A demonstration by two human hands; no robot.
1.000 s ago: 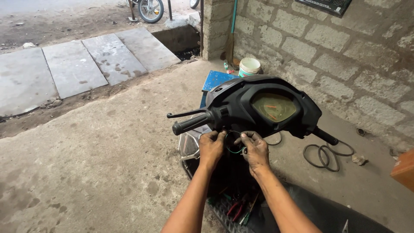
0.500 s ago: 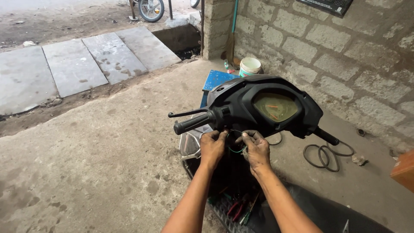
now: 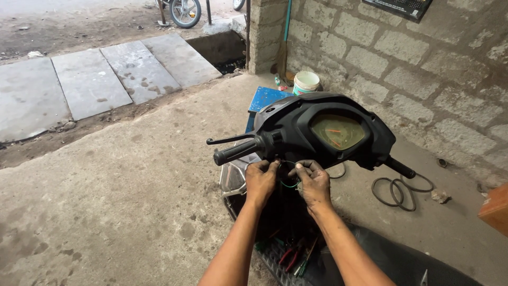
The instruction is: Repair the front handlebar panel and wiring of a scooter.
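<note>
Head view: two bare hands work under one black scooter handlebar cowl [image 3: 323, 130] with one amber-tinted gauge window [image 3: 337, 131]. Left hand [image 3: 261, 180] has fingers curled, tips pinched on a thin wire just below the cowl's left underside. Right hand [image 3: 313, 182] has fingers bunched together, pinching the same green wire [image 3: 288, 185], which loops between both hands; its ends are too small to trace, possibly into the cowl. One left grip [image 3: 236, 151] with one brake lever [image 3: 228, 140] above it, one right grip [image 3: 399, 167]. Several tools with red and green handles [image 3: 296, 257] lie on the scooter footboard. On the concrete floor [image 3: 121, 212]: one coil of black cable [image 3: 399, 189] near the wall, one white bucket [image 3: 306, 82], one blue board [image 3: 267, 98].
</note>
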